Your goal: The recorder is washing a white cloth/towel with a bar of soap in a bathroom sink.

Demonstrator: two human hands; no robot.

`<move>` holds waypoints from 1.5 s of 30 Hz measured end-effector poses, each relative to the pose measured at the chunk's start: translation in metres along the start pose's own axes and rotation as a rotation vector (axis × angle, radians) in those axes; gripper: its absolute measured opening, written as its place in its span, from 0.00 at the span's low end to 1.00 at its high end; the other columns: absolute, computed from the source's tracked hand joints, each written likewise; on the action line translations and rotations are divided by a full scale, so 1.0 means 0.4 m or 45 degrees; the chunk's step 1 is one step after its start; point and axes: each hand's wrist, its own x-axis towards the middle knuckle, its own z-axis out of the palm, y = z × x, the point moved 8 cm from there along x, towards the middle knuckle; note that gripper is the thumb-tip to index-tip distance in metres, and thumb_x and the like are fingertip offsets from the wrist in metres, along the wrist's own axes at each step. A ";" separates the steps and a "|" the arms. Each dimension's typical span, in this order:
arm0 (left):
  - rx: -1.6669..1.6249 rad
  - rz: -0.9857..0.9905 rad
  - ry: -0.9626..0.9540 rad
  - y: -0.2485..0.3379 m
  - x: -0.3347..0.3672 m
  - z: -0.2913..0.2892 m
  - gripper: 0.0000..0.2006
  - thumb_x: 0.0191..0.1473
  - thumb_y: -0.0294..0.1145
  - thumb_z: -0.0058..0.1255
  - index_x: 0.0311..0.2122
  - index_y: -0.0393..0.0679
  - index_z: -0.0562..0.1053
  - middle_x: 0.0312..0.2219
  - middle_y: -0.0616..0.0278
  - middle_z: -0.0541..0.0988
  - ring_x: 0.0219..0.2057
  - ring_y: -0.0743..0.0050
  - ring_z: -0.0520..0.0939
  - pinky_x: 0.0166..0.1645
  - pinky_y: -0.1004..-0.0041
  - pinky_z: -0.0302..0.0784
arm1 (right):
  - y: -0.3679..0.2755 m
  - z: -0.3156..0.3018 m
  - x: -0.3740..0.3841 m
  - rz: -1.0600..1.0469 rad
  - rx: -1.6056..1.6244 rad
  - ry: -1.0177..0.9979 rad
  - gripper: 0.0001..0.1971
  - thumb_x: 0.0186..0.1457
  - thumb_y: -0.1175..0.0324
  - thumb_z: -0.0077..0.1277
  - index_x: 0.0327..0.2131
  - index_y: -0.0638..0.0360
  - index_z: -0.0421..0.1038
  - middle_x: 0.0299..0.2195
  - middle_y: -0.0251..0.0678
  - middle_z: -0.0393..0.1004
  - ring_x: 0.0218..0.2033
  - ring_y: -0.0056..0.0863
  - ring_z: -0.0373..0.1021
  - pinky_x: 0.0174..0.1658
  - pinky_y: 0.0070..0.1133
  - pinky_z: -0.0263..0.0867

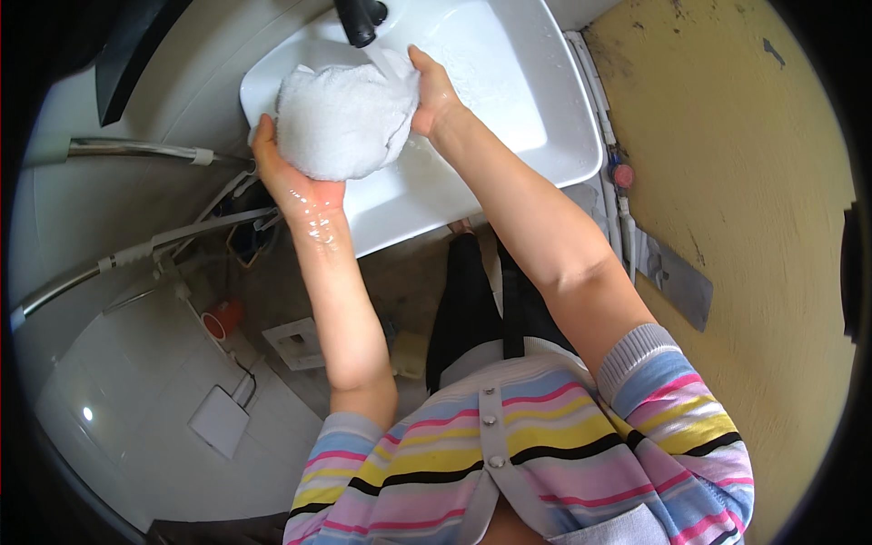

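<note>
A bunched white towel (338, 127) is held up between my two hands over the white sink (545, 118). My left hand (292, 177) supports it from the lower left, with its thumb up along the side and most of the fingers hidden beneath. The wrist on that side glistens with water. My right hand (434, 94) grips the towel's right edge, thumb pointing up and the other fingers out of sight behind the cloth. From the black faucet (358, 27) a stream of water runs onto the towel's upper right part.
A yellowish wall (736, 136) stands to the right, with white pipes (610, 136) between it and the sink. Metal rails (136, 150) run along the tiled wall at left. Lower down are a red-orange container (221, 320) and a white square panel (219, 421).
</note>
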 end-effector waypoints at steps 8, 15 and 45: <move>0.004 0.231 0.065 0.208 -0.073 0.012 0.24 0.59 0.47 0.41 0.49 0.34 0.68 0.47 0.53 0.74 0.48 0.57 0.76 0.54 0.58 0.71 | 0.016 -0.088 -0.038 -0.191 0.426 0.231 0.18 0.65 0.61 0.35 0.47 0.67 0.65 0.48 0.50 0.69 0.49 0.42 0.69 0.60 0.39 0.58; 0.102 0.429 0.070 0.345 -0.101 0.019 0.18 0.55 0.48 0.47 0.40 0.42 0.71 0.39 0.62 0.77 0.42 0.65 0.78 0.45 0.62 0.76 | 0.201 -0.046 -0.079 0.154 -0.833 0.058 0.18 0.64 0.65 0.36 0.47 0.72 0.66 0.40 0.53 0.74 0.44 0.40 0.72 0.50 0.30 0.70; -0.084 0.175 -0.025 0.250 -0.081 0.003 0.16 0.55 0.36 0.53 0.43 0.36 0.71 0.42 0.55 0.77 0.45 0.61 0.78 0.52 0.59 0.73 | -0.419 -0.120 -0.152 -0.307 -4.849 -0.273 0.26 0.64 0.55 0.36 0.64 0.46 0.51 0.67 0.24 0.45 0.68 0.22 0.39 0.69 0.38 0.24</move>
